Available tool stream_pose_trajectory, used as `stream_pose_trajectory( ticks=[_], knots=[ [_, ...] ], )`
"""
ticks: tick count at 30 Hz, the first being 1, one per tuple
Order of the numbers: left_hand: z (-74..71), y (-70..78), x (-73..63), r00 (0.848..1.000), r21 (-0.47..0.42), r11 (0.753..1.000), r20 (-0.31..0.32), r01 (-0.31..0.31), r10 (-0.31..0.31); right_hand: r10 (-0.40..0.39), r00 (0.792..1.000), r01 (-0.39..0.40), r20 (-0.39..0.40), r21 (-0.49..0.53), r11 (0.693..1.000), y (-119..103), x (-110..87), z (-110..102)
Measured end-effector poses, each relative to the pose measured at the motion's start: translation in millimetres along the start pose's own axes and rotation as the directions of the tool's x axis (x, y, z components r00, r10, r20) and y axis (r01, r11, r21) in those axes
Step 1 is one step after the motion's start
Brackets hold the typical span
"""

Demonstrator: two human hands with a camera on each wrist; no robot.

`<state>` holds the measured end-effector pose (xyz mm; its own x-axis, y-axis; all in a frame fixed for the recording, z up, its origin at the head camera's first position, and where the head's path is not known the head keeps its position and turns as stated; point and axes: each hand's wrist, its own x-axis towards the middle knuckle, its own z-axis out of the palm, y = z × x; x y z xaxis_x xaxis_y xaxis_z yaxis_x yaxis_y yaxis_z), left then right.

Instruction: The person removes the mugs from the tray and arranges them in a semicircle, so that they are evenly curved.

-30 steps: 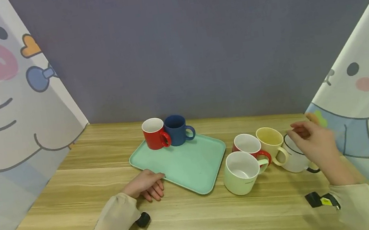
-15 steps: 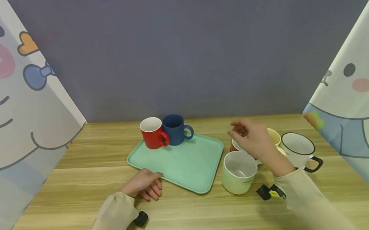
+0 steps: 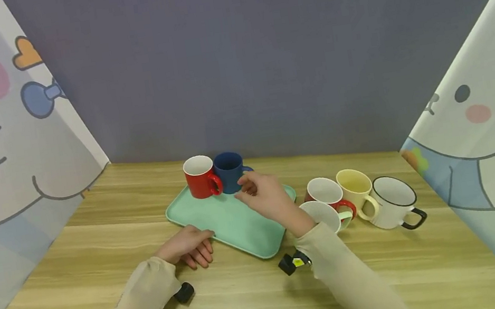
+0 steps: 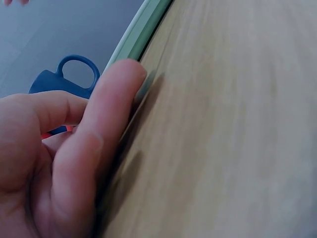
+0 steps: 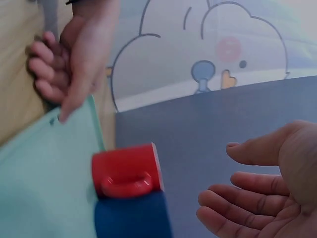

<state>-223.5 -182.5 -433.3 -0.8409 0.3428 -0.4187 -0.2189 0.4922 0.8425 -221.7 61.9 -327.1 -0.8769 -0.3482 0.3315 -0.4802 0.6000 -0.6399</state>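
My left hand [image 3: 186, 245] lies at the near left edge of a mint-green tray [image 3: 228, 219], thumb on the rim and fingers loosely bent beside it on the table. A red mug [image 3: 199, 183] and a dark blue mug [image 3: 227, 173] stand side by side at the tray's back. Over the tray hovers my right hand [image 3: 265, 197], its fingertips near the blue mug's handle in the head view. In the right wrist view its thumb [image 5: 260, 150] and fingers are apart with nothing between them; the red and blue mugs show ahead of it.
Right of the tray stand a second red mug [image 3: 325, 191] with white inside, a yellow mug [image 3: 354, 184], a white mug [image 3: 391, 202] with black rim and handle, and a pale green mug [image 3: 320, 212] partly hidden by my right forearm. A grey panel [image 3: 238, 59] rises behind.
My right hand has swept left from above the white mug, past the other loose mugs, to over the tray near the blue mug. My left hand stays at the tray's edge.
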Motion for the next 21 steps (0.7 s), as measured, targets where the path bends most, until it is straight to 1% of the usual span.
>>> stream_pose_trajectory(
  ticks=[5, 10, 14, 18, 21],
  knots=[
    [-1.4, 0.0, 0.5, 1.000, 0.003, 1.000, 0.001, -0.002, 0.002, 0.031, 0.999, -0.031, 0.010, -0.003, 1.000, -2, 13.9, 24],
    [-1.7, 0.6, 0.6, 1.000, 0.000, 1.000, 0.008, -0.002, 0.002, 0.097, 0.995, -0.097, -0.016, 0.030, 0.995, 11, 28.8, 46],
    [-1.6, 1.0, 0.2, 1.000, -0.004, 1.000, 0.004, -0.001, 0.001, 0.127, 0.991, -0.123, -0.039, 0.095, 0.988, 21, 37.5, 60],
    [-2.3, -0.9, 0.0, 1.000, -0.007, 1.000, 0.004, -0.002, 0.002, 0.131, 0.990, -0.120, -0.052, 0.174, 0.977, 28, 44.1, 73],
    [-2.6, -2.3, 1.4, 1.000, -0.008, 1.000, 0.010, -0.006, 0.006, 0.132, 0.989, -0.115, -0.071, 0.208, 0.971, 34, 48.3, 83]
  ],
)
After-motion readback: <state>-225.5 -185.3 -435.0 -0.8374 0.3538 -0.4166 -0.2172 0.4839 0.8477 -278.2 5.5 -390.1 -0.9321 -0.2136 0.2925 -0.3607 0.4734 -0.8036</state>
